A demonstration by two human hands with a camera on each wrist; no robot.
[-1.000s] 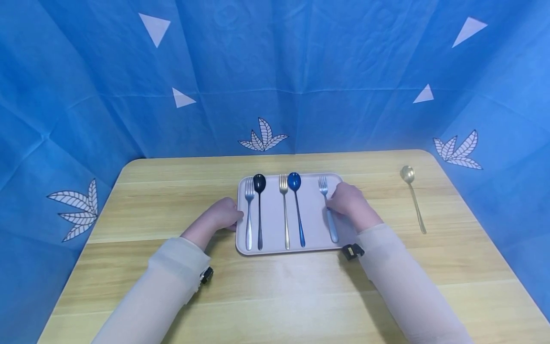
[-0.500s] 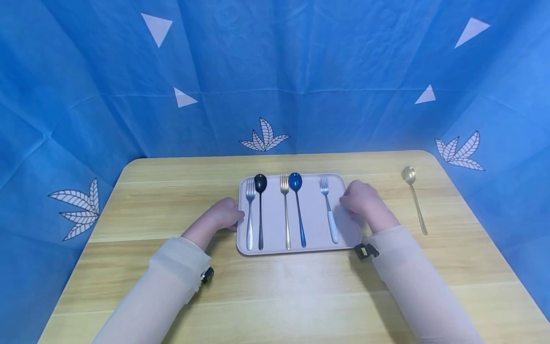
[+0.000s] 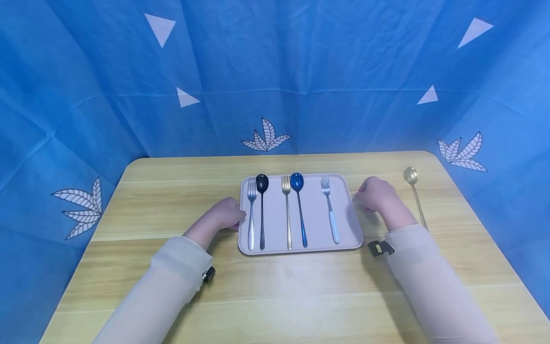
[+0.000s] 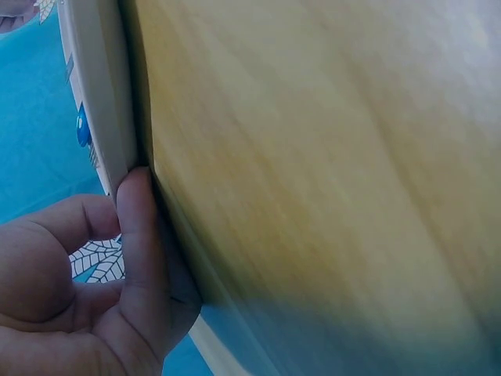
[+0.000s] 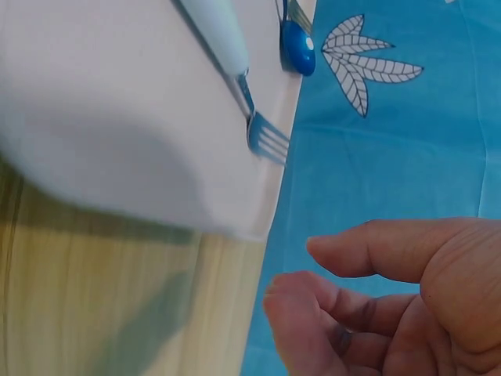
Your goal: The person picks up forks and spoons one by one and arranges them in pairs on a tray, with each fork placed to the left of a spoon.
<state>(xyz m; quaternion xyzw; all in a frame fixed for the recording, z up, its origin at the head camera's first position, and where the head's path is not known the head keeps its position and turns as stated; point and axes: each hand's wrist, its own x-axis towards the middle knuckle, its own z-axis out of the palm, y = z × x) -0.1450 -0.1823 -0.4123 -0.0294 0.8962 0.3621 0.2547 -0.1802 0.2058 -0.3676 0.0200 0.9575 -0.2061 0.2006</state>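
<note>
A pale pinkish tray (image 3: 313, 215) lies on the table, and my left hand (image 3: 225, 213) grips its left rim. In the left wrist view the thumb and a finger (image 4: 139, 227) pinch that edge. On the tray, from left to right, lie a silver fork (image 3: 251, 192), a black spoon (image 3: 262, 183), a gold fork (image 3: 286, 191), a blue spoon (image 3: 297, 182) and a fork with a pale blue handle (image 3: 333, 227). My right hand (image 3: 380, 195) is just off the tray's right rim, fingers loosely bent. Nothing is between its thumb and fingers in the right wrist view.
A gold spoon (image 3: 411, 176) lies on the wooden table (image 3: 275, 296), to the right of my right hand; the right forearm partly covers its handle end. A blue patterned cloth (image 3: 292, 71) hangs behind the table and along its sides.
My right hand has moved right, from over the pale-handled fork to beyond the tray's right rim, leaving that fork on the tray. The left hand stays on the left rim.
</note>
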